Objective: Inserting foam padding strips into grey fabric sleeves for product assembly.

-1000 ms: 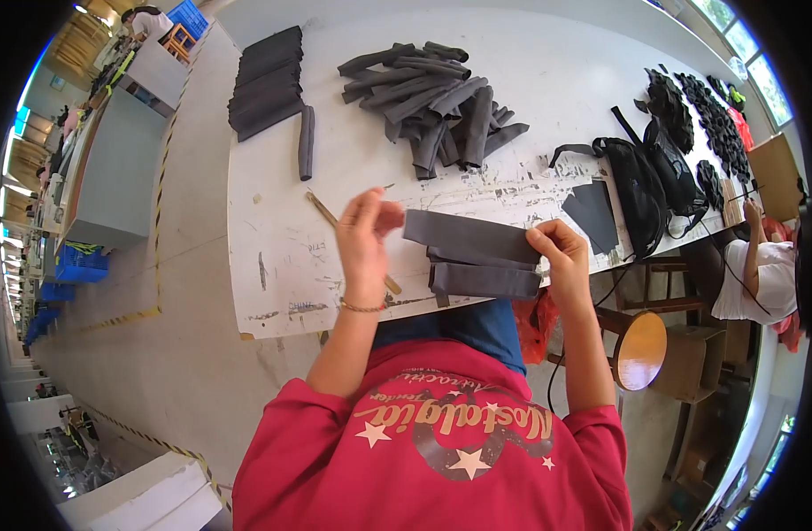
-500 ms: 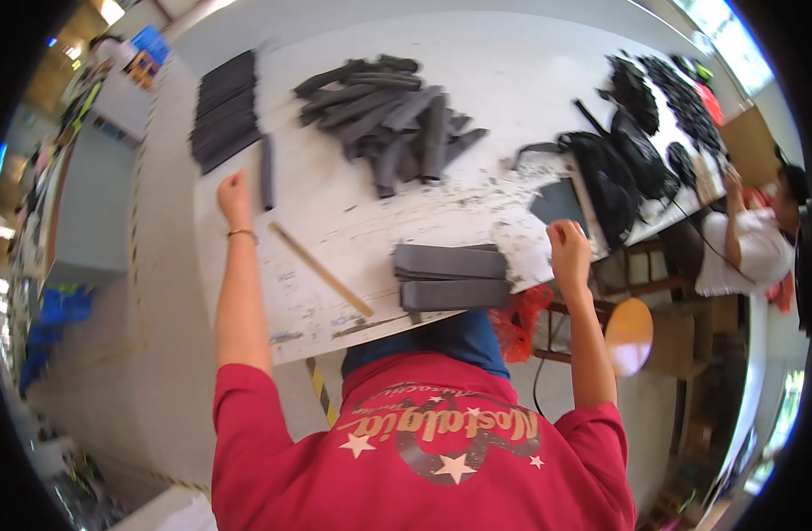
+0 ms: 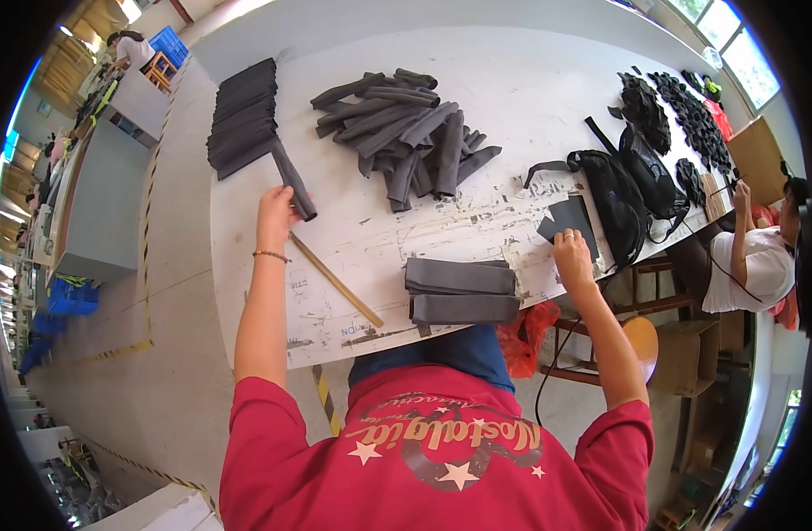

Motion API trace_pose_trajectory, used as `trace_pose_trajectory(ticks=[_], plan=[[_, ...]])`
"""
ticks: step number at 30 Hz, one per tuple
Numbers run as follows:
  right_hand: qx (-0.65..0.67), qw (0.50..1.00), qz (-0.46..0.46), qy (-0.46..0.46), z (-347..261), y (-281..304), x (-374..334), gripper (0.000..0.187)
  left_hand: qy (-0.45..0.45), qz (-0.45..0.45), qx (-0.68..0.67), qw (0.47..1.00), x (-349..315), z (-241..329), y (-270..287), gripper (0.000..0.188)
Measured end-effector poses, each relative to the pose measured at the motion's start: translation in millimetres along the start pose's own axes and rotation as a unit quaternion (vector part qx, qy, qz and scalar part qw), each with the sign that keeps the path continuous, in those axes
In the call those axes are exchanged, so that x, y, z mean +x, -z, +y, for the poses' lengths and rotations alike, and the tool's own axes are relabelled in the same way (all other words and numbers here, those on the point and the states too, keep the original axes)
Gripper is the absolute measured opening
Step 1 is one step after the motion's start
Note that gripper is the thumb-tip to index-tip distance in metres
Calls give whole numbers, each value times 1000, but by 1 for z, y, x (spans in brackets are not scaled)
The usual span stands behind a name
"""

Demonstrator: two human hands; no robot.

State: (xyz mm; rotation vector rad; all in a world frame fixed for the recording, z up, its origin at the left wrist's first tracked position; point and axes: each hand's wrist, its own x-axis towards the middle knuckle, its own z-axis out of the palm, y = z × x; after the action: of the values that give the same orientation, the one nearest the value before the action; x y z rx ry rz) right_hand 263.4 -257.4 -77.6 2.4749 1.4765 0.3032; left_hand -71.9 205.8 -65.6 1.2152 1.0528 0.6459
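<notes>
My left hand [image 3: 280, 215] is closed on the lower end of a dark grey fabric tube [image 3: 292, 180], which lies slanted beside a stack of dark grey fabric pieces [image 3: 244, 115]. My right hand [image 3: 574, 255] reaches to the table's right part, its fingers bent together at the near edge of a dark flat sheet [image 3: 579, 218]; the fingertips' hold is partly hidden. Between my arms, by the table's front edge, lie folded grey fabric strips [image 3: 461, 308]. Farther back sits a loose heap of grey fabric tubes [image 3: 397, 124].
A wooden stick [image 3: 337, 280] lies slantwise near my left forearm. Black bags [image 3: 611, 195] rest right of my right hand, with piles of small black pieces [image 3: 645, 112] behind. A red plastic bag [image 3: 527, 336] hangs at the front edge. A seated person [image 3: 749, 257] works at the right.
My left hand has come to the fabric tube, closed on it and tilted its near end rightward. My right hand has lowered onto the dark sheet's edge. The whole view has shifted slightly.
</notes>
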Motion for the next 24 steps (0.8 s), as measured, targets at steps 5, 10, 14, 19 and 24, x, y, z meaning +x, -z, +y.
trace_pose_trajectory(ticks=[5, 10, 14, 19, 24], plan=[[110, 991, 54, -60, -7, -5, -13, 36, 48, -139, -216, 965, -36, -6, -4, 25], [109, 991, 74, -4, -27, 3, -63, 32, 44, -97, -240, 965, -59, -18, -32, 25], [133, 989, 56, -23, -38, 6, -75, 36, 74, -82, -302, 947, -74, -23, -58, 24], [230, 971, 54, -43, -40, 37, -96, 46, 130, -175, -423, 880, -96, -18, -84, 20], [296, 948, 114, 30, -16, 28, -103, 35, 131, -237, -470, 840, -120, -6, -110, 19]])
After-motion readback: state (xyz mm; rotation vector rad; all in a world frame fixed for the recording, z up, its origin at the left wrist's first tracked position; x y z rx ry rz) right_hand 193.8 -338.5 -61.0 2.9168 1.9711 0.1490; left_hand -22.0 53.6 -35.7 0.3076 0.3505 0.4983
